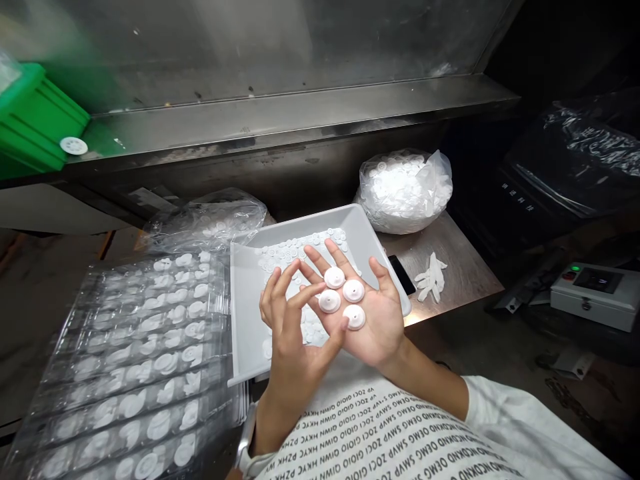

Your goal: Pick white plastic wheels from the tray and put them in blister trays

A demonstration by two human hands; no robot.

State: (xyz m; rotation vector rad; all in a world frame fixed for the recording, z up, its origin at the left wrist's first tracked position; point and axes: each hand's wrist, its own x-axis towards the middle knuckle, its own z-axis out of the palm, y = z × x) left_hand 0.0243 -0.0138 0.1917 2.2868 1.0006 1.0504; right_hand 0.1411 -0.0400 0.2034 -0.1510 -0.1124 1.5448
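Observation:
My right hand (373,323) is turned palm up with its fingers spread, and several white round plastic discs (353,291) rest on the palm and finger bases. Each disc has a stepped, raised centre with a small hole. Over it from the left comes my left hand (295,320), fingers apart and curved. Its thumb tip touches the edge of the lowest disc (355,317), while its index fingertip is by the left disc (329,301). No disc is gripped between thumb and finger. Beneath both hands is a grey tray (245,307), holding many small white round parts (285,252).
Clear plastic trays (75,333) filled with white parts stand at left. Behind lie a clear bag (210,217) and a full bag of white parts (405,190). A phone (401,275) and white glove (431,277) lie right. A green bin (43,123) sits on the metal ledge (280,117).

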